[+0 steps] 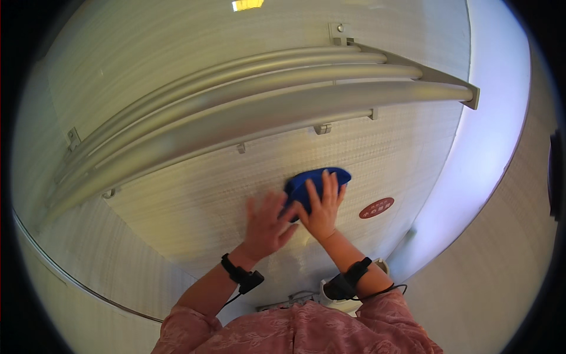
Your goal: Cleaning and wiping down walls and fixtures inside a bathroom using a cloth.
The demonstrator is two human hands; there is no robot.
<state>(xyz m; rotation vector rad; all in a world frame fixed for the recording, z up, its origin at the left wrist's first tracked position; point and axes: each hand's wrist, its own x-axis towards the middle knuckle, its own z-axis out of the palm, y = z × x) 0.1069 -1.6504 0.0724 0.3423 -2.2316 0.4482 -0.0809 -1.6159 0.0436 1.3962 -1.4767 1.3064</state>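
A blue cloth (306, 182) lies pressed flat against a pale textured wall (194, 206), just below a metal towel rack. My right hand (323, 207) rests on the cloth with fingers spread, pushing it against the wall. My left hand (268, 227) is right beside it, slightly blurred, palm toward the wall and fingers apart, its fingertips touching the cloth's lower left edge. Both wrists wear black bands with small devices.
A rack of several long silver bars (265, 97) runs across the wall above the hands on brackets. A red oval sticker (376, 207) sits right of the cloth. A wall corner (466, 153) lies to the right. A white object (336, 295) shows below my right wrist.
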